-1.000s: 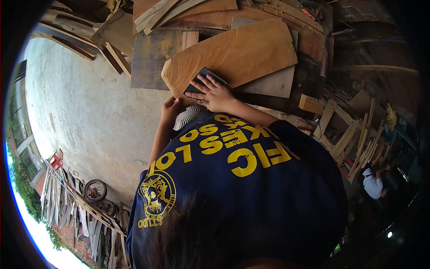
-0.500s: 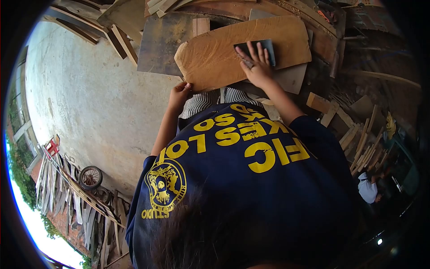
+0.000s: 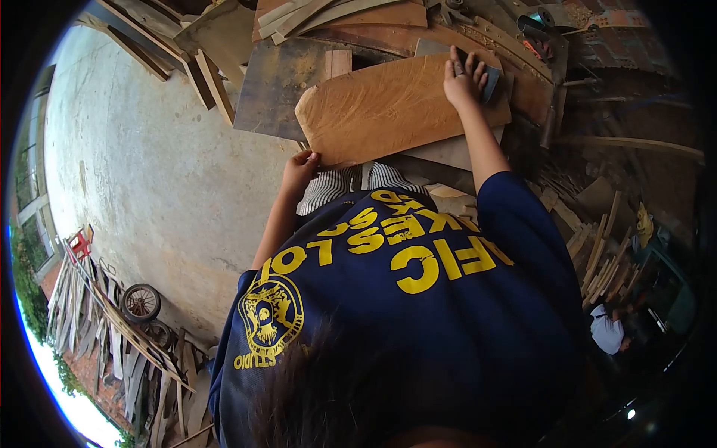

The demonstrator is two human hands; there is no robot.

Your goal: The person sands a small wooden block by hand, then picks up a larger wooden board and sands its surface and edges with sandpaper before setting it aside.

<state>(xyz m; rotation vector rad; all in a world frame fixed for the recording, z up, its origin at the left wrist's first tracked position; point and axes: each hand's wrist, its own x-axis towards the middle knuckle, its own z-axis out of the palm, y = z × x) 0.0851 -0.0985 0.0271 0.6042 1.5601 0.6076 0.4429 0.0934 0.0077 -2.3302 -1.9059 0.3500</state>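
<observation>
A long brown wooden board (image 3: 381,108) with a rounded, slightly pointed left end lies across the workbench in front of me. At its lower left corner, my left hand (image 3: 300,170) pinches the edge, fingers closed. My right hand (image 3: 464,81) is near the board's right end, pressing a dark sheet of sandpaper (image 3: 491,84) onto the top face. The hand covers part of the sheet, and its fingers point toward the board's far edge.
Under the board is a dark panel (image 3: 272,93); thin wood strips (image 3: 321,15) lie behind it. Planks (image 3: 213,86) lean at the left. Wood offcuts (image 3: 601,246) are piled at the right. Farther off are a wheel (image 3: 140,303) and a person in a light shirt (image 3: 606,332).
My right hand has slid the sandpaper right and away from me, from the board's right-centre to its right end. My left hand keeps its hold on the corner.
</observation>
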